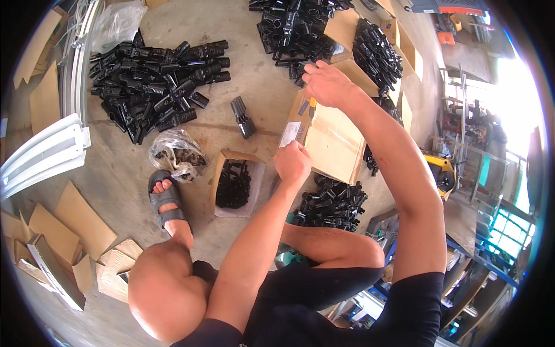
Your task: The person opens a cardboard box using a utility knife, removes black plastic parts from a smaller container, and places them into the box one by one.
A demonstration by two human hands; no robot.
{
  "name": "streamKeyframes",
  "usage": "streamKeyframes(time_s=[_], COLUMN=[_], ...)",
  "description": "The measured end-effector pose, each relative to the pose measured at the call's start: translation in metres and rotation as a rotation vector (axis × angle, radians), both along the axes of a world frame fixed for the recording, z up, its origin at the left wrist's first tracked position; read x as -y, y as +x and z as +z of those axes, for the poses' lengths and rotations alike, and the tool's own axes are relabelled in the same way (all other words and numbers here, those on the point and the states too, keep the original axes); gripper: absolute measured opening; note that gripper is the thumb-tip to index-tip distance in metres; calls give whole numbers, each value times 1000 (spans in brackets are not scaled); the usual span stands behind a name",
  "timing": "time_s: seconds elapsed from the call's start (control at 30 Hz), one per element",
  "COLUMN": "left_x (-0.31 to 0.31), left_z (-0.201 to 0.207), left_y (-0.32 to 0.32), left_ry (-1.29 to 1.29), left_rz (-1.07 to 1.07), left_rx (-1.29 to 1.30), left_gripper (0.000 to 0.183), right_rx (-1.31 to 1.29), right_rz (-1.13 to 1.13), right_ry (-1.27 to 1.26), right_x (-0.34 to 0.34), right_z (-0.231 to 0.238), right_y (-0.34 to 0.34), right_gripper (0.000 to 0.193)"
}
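A closed cardboard box point(338, 141) stands in front of me, with a white label on its left side. My left hand point(293, 162) is closed at the box's near left corner, and whatever its fingers hold is hidden. My right hand point(328, 85) reaches over the far end of the box with its fingers curled; what they hold, if anything, I cannot make out. A small yellow object point(313, 104) shows just below the right hand, against the box's edge. A lone black tubular part point(243, 117) lies on the floor left of the box.
Black parts lie in piles at the far left point(159, 87), at the far middle point(292, 29) and near the box point(329, 205). An open carton point(217, 191) holds small dark pieces beside a clear plastic bag point(173, 151). Flattened cardboard point(81, 214) and white rails point(46, 153) lie leftward.
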State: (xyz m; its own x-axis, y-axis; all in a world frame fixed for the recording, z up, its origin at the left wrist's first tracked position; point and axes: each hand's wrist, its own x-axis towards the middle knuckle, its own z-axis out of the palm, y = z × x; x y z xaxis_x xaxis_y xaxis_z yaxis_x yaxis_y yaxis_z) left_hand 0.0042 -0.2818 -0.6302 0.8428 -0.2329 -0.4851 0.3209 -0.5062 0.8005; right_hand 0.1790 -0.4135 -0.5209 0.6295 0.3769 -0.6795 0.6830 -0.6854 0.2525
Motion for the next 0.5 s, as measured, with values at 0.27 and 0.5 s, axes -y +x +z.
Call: streamKeyframes(time_s=[0.27,0.5], left_x=[-1,-1], left_z=[1,-1], left_y=[8,14], left_ry=[-36,-76], left_rz=[-10,-78], left_rx=[98,-12], left_gripper=[14,17], right_rx=[-106,-94], right_rz=[23,155], right_ry=[5,-98], right_x=[-9,-1], right_z=[-16,-26], right_y=[22,41], right_gripper=[18,15])
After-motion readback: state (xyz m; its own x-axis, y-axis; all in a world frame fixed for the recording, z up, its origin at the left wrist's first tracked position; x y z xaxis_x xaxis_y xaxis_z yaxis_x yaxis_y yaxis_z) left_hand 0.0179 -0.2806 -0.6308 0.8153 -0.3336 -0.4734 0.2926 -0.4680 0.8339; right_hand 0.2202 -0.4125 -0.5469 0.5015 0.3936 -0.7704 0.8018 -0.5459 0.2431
